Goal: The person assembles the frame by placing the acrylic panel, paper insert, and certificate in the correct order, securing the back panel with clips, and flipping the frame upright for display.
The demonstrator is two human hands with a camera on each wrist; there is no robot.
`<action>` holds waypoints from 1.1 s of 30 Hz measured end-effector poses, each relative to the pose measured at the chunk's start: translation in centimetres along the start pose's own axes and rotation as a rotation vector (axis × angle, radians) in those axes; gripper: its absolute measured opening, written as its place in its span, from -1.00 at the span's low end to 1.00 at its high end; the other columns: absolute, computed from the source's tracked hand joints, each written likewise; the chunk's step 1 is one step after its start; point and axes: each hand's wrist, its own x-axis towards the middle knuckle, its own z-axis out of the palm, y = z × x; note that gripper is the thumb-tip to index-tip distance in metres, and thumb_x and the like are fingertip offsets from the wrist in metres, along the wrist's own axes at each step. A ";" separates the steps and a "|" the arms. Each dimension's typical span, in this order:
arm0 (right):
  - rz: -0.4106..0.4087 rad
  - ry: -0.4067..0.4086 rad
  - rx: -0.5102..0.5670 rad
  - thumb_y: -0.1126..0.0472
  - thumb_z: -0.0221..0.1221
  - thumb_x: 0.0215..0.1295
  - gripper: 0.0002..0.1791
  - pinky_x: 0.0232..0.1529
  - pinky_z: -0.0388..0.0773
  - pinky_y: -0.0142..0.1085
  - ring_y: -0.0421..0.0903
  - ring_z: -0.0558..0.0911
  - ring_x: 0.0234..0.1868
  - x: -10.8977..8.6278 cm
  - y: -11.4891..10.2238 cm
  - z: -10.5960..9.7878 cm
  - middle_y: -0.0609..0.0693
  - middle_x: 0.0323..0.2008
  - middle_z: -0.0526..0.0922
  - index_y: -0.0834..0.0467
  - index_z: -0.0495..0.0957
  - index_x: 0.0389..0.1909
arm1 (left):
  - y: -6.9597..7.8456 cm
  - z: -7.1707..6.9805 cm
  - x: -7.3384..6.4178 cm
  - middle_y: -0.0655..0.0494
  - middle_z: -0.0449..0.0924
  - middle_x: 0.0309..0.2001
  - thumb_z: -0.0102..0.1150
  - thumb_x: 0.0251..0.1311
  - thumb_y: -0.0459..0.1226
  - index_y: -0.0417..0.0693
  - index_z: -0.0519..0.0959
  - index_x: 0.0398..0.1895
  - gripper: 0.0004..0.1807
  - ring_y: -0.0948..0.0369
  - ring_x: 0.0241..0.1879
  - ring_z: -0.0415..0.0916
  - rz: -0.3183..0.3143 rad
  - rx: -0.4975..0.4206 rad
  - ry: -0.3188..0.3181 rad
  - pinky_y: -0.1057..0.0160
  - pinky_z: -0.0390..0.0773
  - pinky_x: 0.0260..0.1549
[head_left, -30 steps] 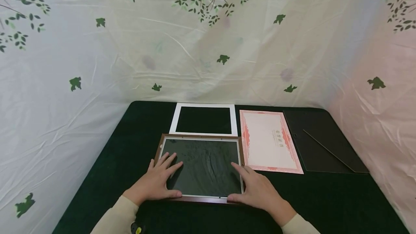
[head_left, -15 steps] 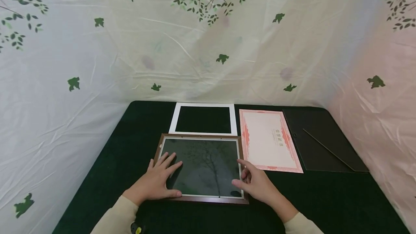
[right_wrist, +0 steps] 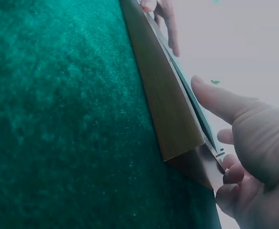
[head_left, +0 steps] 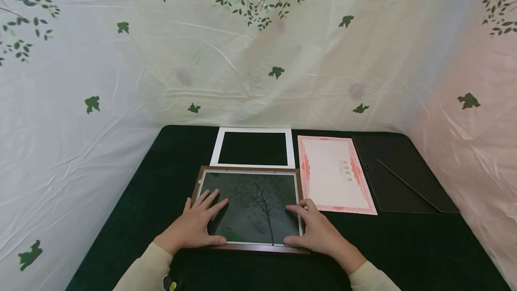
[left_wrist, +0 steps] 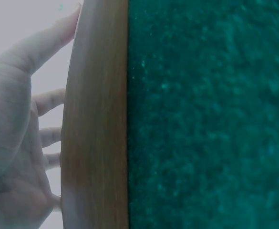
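A brown picture frame lies on the dark green table, a glossy clear pane in it reflecting the printed tree. My left hand rests spread over the left part, fingers straight and thumb along the near edge. In the left wrist view that hand is partly hidden behind the frame's side. At the near right corner is my right hand, index finger over the pane, thumb by the near edge, other fingers bent at the right side. The right wrist view shows a dark gap beneath the pane's edge.
Behind the frame lies a white mat border. To the right are a pink-bordered certificate sheet and a black backing board with a thin stick on it. A printed curtain surrounds the table.
My right hand drew back to the right with its fingers bent, then came back over the pane's near right corner. The left hand stayed in place.
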 end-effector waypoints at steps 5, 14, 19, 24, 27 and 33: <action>-0.081 -0.025 -0.094 -0.49 0.32 -0.22 -0.02 -0.23 0.50 -0.30 -0.19 0.42 -0.17 -0.3 -0.3 -0.2 -0.12 0.10 0.24 -0.12 0.42 0.28 | 0.3 -0.2 0.1 -0.05 -0.05 0.51 0.10 -0.20 0.52 0.25 0.22 0.45 0.10 -0.19 0.45 -0.16 -0.004 -0.006 -0.004 -0.60 -0.07 0.04; -0.146 0.045 -0.122 -0.42 0.37 -0.18 -0.08 -0.25 0.51 -0.33 -0.23 0.44 -0.18 -0.1 -0.4 -0.4 -0.13 0.10 0.27 -0.07 0.47 0.24 | 0.4 -0.3 0.5 -0.05 -0.05 0.51 0.08 -0.19 0.52 0.21 0.24 0.44 0.10 -0.19 0.45 -0.13 0.003 0.020 0.025 -0.61 -0.06 0.02; -0.179 0.073 -0.072 -0.30 0.41 -0.10 -0.16 -0.37 0.47 -0.44 -0.28 0.44 -0.36 -0.4 -0.6 -0.4 -0.18 0.12 0.28 -0.07 0.47 0.24 | 0.3 -0.2 0.5 -0.04 -0.05 0.51 0.05 -0.21 0.55 0.24 0.24 0.44 0.11 -0.19 0.45 -0.13 -0.010 0.038 0.010 -0.60 -0.04 0.03; -0.184 0.093 0.029 -0.19 0.44 -0.07 -0.21 -0.44 0.48 -0.46 -0.32 0.44 -0.48 -0.6 -0.7 -0.5 -0.18 0.14 0.31 -0.01 0.48 0.22 | 0.5 -0.2 0.4 -0.05 -0.04 0.50 0.07 -0.21 0.54 0.23 0.24 0.44 0.11 -0.19 0.45 -0.13 -0.018 0.035 0.001 -0.60 -0.04 0.03; -0.140 0.096 0.139 -0.18 0.43 -0.04 -0.21 -0.44 0.52 -0.44 -0.30 0.47 -0.47 -0.6 -0.6 -0.6 -0.12 0.19 0.32 0.03 0.46 0.23 | 0.6 -0.2 0.3 -0.04 -0.04 0.50 0.06 -0.21 0.55 0.23 0.25 0.44 0.11 -0.19 0.45 -0.14 -0.025 0.033 -0.003 -0.60 -0.05 0.04; 0.010 0.050 0.444 -0.04 0.39 0.09 -0.20 -0.50 0.54 -0.34 -0.13 0.53 -0.48 -0.2 -0.6 -1.3 0.15 0.07 0.46 0.07 0.30 0.34 | 0.7 -0.2 0.1 -0.04 -0.05 0.51 0.04 -0.24 0.57 0.23 0.24 0.44 0.14 -0.18 0.45 -0.16 -0.035 0.028 -0.005 -0.59 -0.07 0.06</action>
